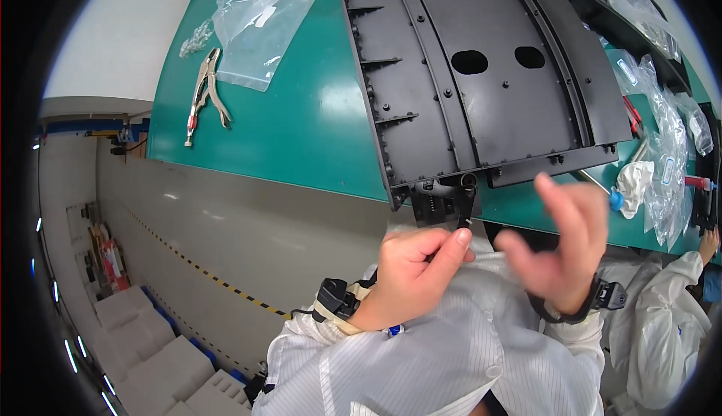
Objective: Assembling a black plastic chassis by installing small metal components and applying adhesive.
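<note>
My left hand (pixel 417 275) is closed, with thumb and forefinger pinching the lower end of a short black ring-headed tool (pixel 465 207). The ring of that tool rests at the near edge of a large black metal panel (pixel 421 127), beside a small black bracket with a spring (pixel 431 204). To the right, my right hand (pixel 564 243) is in the air with its fingers apart, slightly blurred and holding nothing. It is just below the panel's near edge. The panel has oval holes, ribs and several screws.
Locking pliers (pixel 203 99), clear plastic bags (pixel 259 36) and a small bag of hardware (pixel 197 39) lie on the green table (pixel 301 134). On the right are more plastic bags (pixel 662 153), a crumpled white cloth (pixel 636 184) and another person's sleeve (pixel 665 318).
</note>
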`<state>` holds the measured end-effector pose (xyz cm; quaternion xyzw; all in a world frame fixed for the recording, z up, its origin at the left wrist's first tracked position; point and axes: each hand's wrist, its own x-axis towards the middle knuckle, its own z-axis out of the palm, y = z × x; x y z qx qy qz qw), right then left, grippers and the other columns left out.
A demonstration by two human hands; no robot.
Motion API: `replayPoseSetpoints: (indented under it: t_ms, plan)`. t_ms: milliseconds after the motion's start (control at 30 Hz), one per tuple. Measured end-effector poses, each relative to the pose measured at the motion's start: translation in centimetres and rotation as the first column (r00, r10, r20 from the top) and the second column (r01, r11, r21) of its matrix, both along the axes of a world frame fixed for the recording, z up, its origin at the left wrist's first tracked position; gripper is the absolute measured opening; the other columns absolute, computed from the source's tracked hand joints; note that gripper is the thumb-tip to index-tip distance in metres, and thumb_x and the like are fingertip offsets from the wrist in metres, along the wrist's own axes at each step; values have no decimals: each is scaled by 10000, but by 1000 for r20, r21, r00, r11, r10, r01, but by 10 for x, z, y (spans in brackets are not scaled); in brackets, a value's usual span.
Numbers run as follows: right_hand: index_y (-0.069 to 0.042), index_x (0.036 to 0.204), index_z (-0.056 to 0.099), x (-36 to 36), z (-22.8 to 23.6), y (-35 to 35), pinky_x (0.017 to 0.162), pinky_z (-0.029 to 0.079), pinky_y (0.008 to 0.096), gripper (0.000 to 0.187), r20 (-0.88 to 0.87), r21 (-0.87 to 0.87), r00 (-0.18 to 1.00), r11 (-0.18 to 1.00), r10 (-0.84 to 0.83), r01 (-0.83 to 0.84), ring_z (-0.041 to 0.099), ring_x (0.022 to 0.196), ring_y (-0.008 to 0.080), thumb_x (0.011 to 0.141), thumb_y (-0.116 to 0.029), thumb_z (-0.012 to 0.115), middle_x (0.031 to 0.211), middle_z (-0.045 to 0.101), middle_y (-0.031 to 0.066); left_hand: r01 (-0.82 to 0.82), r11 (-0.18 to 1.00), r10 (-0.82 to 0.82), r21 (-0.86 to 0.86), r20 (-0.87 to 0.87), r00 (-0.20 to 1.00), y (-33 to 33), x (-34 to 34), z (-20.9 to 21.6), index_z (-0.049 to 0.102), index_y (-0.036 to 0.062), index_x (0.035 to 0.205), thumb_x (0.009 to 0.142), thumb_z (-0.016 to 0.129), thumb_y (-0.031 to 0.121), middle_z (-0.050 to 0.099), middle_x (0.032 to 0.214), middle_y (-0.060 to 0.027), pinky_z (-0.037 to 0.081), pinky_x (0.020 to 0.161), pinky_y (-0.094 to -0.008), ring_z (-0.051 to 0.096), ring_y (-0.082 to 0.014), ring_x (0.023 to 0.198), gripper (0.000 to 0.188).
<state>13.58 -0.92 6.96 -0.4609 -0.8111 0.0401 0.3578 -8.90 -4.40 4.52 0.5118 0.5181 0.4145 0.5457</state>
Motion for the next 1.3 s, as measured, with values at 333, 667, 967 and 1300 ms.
replayPoseSetpoints:
  t_ms: [333,667,967,1300]
  plan:
    - [-40,1417,647,-10,-1,36,1242,259,620,826,145,14,986,997,-79,78,532,1413,387,766,-485,889,1510,600,173,-76,997,76,0,-26,997,-2,12,3,774,-20,821,1089,664,206,564,550,33,379,466,-249,494,-31,493,368]
    - [-42,1436,609,-10,-5,33,1259,235,614,884,165,-13,982,995,-96,99,491,1471,373,733,-462,940,1546,569,172,-128,990,128,-57,-17,992,-3,20,4,780,-26,847,1088,671,207,569,561,33,370,469,-251,491,-28,507,353]
    - [-45,1376,614,-17,2,33,1247,253,631,829,157,-69,978,987,-136,148,477,1453,393,710,-396,962,1538,561,167,-32,981,44,-191,61,997,0,16,9,784,-30,907,1121,618,249,572,571,27,392,488,-251,506,-41,522,389]
    - [-51,1364,609,-23,11,31,1251,238,639,824,157,-132,974,974,-161,183,468,1466,395,685,-337,979,1543,557,165,70,983,-61,-173,55,997,5,9,7,738,-10,876,1130,610,254,581,596,-4,401,506,-272,499,-66,531,388]
